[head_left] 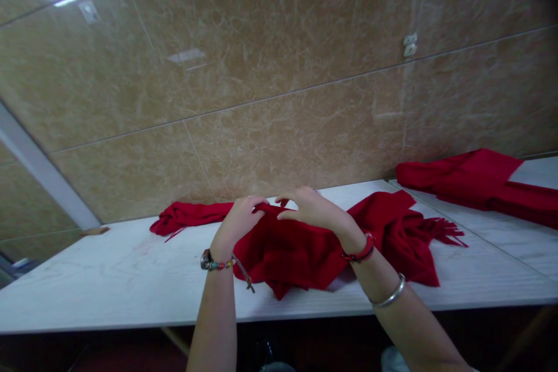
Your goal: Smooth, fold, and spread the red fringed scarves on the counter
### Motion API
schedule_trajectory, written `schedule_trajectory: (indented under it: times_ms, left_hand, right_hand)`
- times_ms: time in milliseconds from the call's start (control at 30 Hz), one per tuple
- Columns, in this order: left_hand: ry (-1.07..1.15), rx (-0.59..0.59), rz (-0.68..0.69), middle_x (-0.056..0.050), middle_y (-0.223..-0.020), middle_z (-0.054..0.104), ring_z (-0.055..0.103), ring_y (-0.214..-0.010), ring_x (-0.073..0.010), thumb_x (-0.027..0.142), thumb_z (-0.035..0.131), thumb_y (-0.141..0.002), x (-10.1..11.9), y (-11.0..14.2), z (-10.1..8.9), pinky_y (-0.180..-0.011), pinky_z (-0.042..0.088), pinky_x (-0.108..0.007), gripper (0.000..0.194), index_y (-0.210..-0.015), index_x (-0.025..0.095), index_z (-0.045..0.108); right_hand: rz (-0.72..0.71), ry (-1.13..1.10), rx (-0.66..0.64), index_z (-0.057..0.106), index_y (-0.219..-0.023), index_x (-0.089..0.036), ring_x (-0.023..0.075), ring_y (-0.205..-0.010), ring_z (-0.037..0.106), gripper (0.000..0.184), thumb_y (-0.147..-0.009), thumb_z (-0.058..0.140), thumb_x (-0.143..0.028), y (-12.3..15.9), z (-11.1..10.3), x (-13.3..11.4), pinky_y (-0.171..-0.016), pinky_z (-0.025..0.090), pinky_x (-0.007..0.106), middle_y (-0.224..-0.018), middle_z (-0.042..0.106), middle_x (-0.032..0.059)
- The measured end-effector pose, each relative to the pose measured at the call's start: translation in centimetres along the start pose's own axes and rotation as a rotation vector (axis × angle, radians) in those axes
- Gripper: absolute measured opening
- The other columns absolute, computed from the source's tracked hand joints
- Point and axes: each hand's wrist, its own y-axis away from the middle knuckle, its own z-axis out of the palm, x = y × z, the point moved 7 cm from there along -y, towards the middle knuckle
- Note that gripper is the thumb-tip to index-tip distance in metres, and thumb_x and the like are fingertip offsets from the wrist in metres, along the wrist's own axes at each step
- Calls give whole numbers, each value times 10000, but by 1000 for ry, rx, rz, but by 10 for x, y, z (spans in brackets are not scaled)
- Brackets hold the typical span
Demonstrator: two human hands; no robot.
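Observation:
A red scarf [296,256] lies bunched on the white table, with fringe at its right end. My left hand [239,222] is at the scarf's upper left, thumb and fingers closed on the edge of the cloth. Across from it, my right hand [314,212] curves over the scarf's upper edge. Its thumb and forefinger are apart, and the thumb lies over the cloth. Red fabric shows between the two hands. The far fingers of both hands are partly hidden.
Behind the scarf, a narrow red cloth bundle [187,216] lies along the wall side at left. More folded red cloth [475,180] lies at the far right. A brown marbled wall [283,70] borders the long white table [131,285], whose front edge faces me.

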Motion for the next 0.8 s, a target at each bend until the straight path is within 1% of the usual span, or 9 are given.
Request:
schedule_trajectory:
  times_ms: [100,200,267,333,400,467,600,700,800]
  left_hand:
    - [14,19,-26,-36,-883,682,607,-826,-168,85,460,-733,-4,1,-2,-794,440,-258,251,-850,169,666]
    - [9,37,-50,-30,-860,682,606,-810,-165,88,461,-729,-10,3,-5,-780,438,-251,241,-827,172,664]
    - [5,47,-55,-33,-851,681,606,-802,-168,95,458,-733,-11,4,-6,-773,438,-255,237,-824,169,664]
    - [7,52,-54,-34,-845,681,606,-795,-170,96,458,-733,-10,3,-6,-768,439,-257,238,-828,167,665]
    - [16,52,-57,-33,-843,681,607,-788,-168,102,462,-733,-9,2,-5,-765,440,-255,234,-828,168,666]
    - [21,47,-69,-34,-847,681,607,-787,-168,114,472,-736,-10,0,-4,-765,443,-255,222,-828,167,667]
    - [12,25,-93,-36,-866,681,608,-791,-168,148,498,-745,-19,0,0,-768,444,-255,196,-854,164,660]
    - [-22,22,-98,-46,-879,680,611,-800,-180,238,506,-779,-28,1,3,-762,447,-266,185,-866,164,652]
    - [-35,47,-80,-65,-912,674,609,-833,-196,316,503,-798,-30,1,5,-770,446,-282,236,-906,158,640]
  right_hand:
    - [99,40,45,684,-824,-166,170,-786,634,184,-800,503,-142,-2,-5,7,-720,435,252,-836,699,69]
    - [70,22,112,661,-903,-159,166,-826,617,177,-809,521,-214,-1,-11,7,-730,427,259,-897,684,72]
    - [0,30,85,623,-1011,-165,184,-900,598,277,-778,580,-307,-1,-5,0,-767,423,283,-980,663,83]
    - [-25,113,7,619,-1015,-161,209,-935,589,295,-762,600,-312,-3,8,-9,-805,409,317,-987,660,102]
    - [35,242,-49,651,-918,-146,222,-906,603,179,-789,551,-217,-5,18,-12,-824,393,334,-914,676,125]
    - [133,323,-40,669,-846,-137,219,-867,617,190,-790,489,-111,-7,18,-10,-812,391,318,-862,683,142]
    - [203,181,5,681,-878,-180,181,-810,630,280,-735,480,-47,-6,2,9,-703,417,238,-858,699,86]
    - [227,87,88,687,-865,-206,156,-807,627,312,-712,476,-35,0,-18,38,-698,423,215,-863,704,40]
    - [302,118,150,688,-852,-202,158,-804,624,283,-717,491,-50,8,-30,66,-712,435,230,-865,700,41]
